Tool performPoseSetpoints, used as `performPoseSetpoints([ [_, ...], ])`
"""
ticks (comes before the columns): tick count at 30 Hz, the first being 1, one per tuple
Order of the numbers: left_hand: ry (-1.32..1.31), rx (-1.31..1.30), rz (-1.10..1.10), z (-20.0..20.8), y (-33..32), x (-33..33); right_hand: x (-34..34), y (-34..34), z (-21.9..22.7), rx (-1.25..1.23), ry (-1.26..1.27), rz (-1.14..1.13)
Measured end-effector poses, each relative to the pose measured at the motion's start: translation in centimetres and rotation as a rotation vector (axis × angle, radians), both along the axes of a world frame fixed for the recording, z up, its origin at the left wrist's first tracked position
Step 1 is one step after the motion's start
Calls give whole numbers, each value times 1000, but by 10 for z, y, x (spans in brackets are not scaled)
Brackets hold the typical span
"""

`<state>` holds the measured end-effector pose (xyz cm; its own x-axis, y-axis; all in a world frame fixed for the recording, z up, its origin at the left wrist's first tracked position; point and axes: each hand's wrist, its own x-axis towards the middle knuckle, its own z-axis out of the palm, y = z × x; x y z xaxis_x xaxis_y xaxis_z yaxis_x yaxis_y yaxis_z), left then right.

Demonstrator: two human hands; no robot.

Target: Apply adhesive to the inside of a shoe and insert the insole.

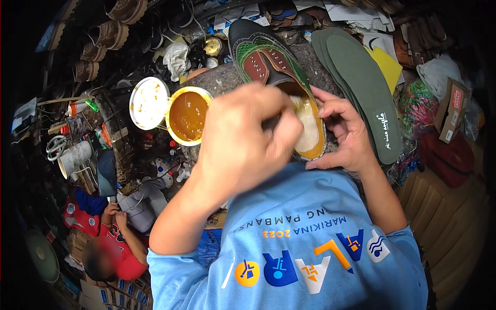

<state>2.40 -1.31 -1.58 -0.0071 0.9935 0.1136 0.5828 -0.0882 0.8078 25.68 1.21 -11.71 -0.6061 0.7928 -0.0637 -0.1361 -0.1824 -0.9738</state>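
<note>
A black, green and brown leather shoe point(263, 54) lies with its toe pointing away from me and its heel near my shirt. My right hand point(343, 132) grips its heel end, thumb and fingers at the rim. Over the shoe's opening, my left hand point(248, 137) is curled closed and slightly blurred; anything in its fingers is hidden. Inside the heel shows a pale lining point(309, 129) with a wet, shiny patch and yellowish edges. Left of my hand stands an open tub of amber glue point(181, 141), with its smeared white lid point(147, 106) beside it.
Grey-green insoles point(356, 88) lie stacked right of the shoe. A small cardboard box point(450, 111) and plastic bags sit farther right. Scissors point(56, 147) and a white mug point(75, 159) are at the left. Another person in red point(129, 253) sits at lower left.
</note>
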Motion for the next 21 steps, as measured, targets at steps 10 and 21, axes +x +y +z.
performPoseSetpoints([
  [10,193,-4,119,3,-4,13,4,7,12,152,-162,148],
  [21,127,-68,106,-3,4,1,4,-1,-3,41,58,31],
])
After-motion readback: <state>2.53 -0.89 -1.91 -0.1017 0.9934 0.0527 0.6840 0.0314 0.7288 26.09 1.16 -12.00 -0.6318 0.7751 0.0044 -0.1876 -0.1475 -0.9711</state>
